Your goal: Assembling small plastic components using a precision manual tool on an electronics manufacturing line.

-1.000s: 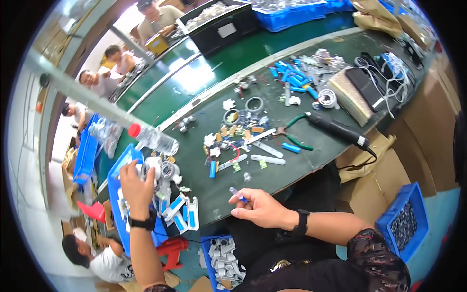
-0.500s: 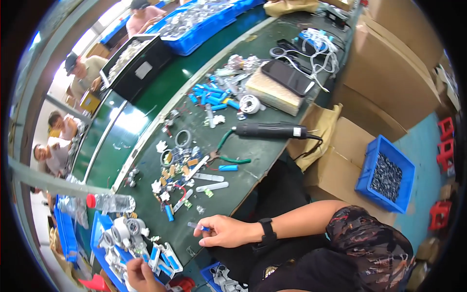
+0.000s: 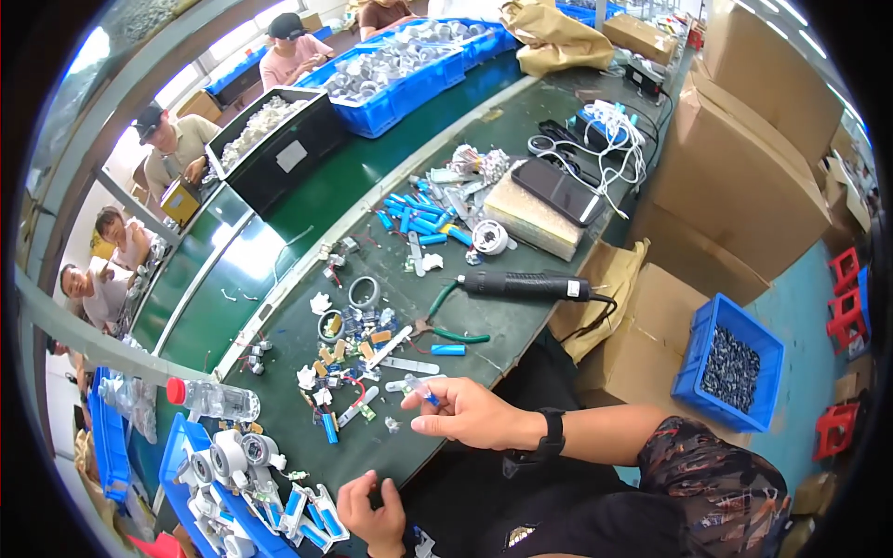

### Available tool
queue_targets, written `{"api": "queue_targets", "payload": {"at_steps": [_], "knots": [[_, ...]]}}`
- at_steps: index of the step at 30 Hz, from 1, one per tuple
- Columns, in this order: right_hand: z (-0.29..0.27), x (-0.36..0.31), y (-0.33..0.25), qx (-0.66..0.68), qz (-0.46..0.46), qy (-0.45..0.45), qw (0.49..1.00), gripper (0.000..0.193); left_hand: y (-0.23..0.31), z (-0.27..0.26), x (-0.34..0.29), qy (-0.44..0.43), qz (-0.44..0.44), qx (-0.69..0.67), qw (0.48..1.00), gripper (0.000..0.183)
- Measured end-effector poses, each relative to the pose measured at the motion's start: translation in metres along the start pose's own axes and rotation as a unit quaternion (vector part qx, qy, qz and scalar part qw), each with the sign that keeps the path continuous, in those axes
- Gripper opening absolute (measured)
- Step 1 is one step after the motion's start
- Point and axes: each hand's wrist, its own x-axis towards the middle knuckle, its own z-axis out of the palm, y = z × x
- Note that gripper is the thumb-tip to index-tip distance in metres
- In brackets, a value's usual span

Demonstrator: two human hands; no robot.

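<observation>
My right hand (image 3: 470, 415) is closed in a pinch over the near edge of the green workbench. Between its thumb and fingers sits a small clear-and-blue piece (image 3: 426, 392), too small to name surely. Lower and to the left, my left hand (image 3: 370, 513) is raised with loosely bent fingers apart and nothing in them. Beside it, white plastic housings with blue cylindrical cells (image 3: 312, 521) lie at the blue bin (image 3: 175, 446). Beyond my right hand are clear plastic strips (image 3: 411, 365), a loose blue cell (image 3: 448, 350) and small circuit parts (image 3: 346, 358).
Green-handled pliers (image 3: 456, 336) and a black electric screwdriver (image 3: 521, 285) lie on the bench. Farther back are a phone (image 3: 556, 190) on a pad and a pile of blue cells (image 3: 414, 216). A plastic bottle (image 3: 219, 400) lies left. People work across the conveyor.
My left hand has moved right and up, away from the bin. My right hand has shifted slightly right and up, still pinching the small piece. The whole view has tilted.
</observation>
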Motion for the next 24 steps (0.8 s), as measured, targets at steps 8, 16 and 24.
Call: {"api": "queue_targets", "payload": {"at_steps": [8, 16, 24], "knots": [[0.014, 0.023, 0.024, 0.027, 0.031, -0.025, 0.999, 0.022, 0.0, 0.002, -0.004, 0.009, 0.009, 0.007, 1.0, 0.023], [0.005, 0.019, 0.031, -0.055, -0.033, -0.065, 0.996, 0.024, 0.006, -0.005, 0.003, 0.019, 0.053, 0.017, 0.998, 0.016], [0.007, 0.018, 0.039, -0.077, -0.069, -0.082, 0.991, 0.025, 0.006, -0.008, 0.002, 0.019, 0.04, 0.029, 0.999, 0.018]]}}
